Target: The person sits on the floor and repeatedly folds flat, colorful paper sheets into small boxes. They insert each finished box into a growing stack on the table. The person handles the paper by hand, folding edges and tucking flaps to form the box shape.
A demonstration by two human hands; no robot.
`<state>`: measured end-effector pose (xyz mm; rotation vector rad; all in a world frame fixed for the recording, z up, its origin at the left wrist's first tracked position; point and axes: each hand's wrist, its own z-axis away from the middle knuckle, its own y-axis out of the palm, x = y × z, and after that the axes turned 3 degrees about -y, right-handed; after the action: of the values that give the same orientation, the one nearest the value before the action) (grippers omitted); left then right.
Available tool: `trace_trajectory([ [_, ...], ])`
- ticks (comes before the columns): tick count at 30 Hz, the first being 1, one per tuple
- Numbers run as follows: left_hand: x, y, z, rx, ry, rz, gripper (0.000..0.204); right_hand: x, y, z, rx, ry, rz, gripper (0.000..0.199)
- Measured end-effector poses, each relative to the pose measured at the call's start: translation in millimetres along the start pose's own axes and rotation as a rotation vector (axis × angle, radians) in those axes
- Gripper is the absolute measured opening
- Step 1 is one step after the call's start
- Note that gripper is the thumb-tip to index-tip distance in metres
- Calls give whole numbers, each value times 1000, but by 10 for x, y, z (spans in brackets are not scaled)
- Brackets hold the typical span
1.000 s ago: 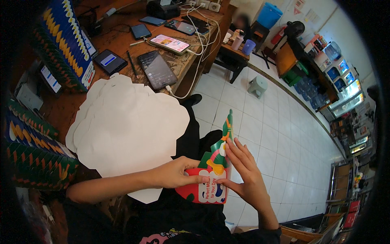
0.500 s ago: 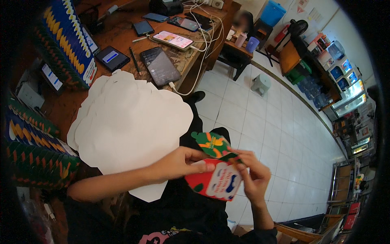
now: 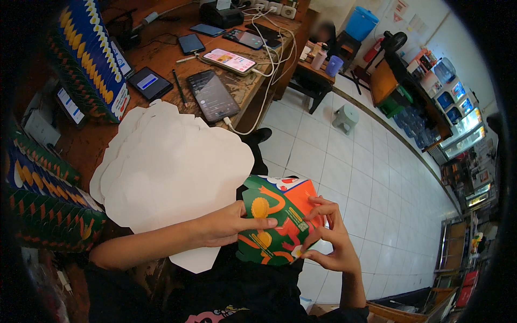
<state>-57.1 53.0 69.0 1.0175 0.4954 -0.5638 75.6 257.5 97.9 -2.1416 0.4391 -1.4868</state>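
Both hands at a printed carton piece (image 3: 280, 207), held above the lap just right of a white stack of cutouts (image 3: 172, 167)
The left hand (image 3: 229, 223) pinches its left part, thumb on the green face; the right hand (image 3: 336, 245) holds its right edge, fingers and thumb curved and spread; the left forearm crosses the stack's lower part, hiding some of it; beyond, on the wooden counter (image 3: 167, 60), lie a pen (image 3: 179, 88), a dark phone (image 3: 212, 96) and a pink-screened phone (image 3: 230, 61), with a white cable (image 3: 260, 110) looping over the edge; nested patterned cartons (image 3: 89, 59) stand at far left
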Motion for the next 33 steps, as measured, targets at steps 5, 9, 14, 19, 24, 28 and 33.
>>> trace_trajectory([
  [5,54,5,-11,16,45,-29,45,7,231,21,-205,47,138,26],
  [9,85,41,-10,38,90,-171,47,-27,334,37,-347,3,200,26],
  [14,101,85,13,27,156,-291,46,-38,411,112,-530,-135,190,24],
  [19,86,139,47,49,152,-282,45,-41,542,154,-683,-160,165,24],
  [24,33,152,78,-8,140,-334,46,2,535,125,-658,-105,138,21],
  [28,-8,108,82,-44,122,-384,44,88,454,161,-422,66,217,19],
  [33,31,102,56,3,133,-416,41,100,477,185,-491,89,123,21],
])
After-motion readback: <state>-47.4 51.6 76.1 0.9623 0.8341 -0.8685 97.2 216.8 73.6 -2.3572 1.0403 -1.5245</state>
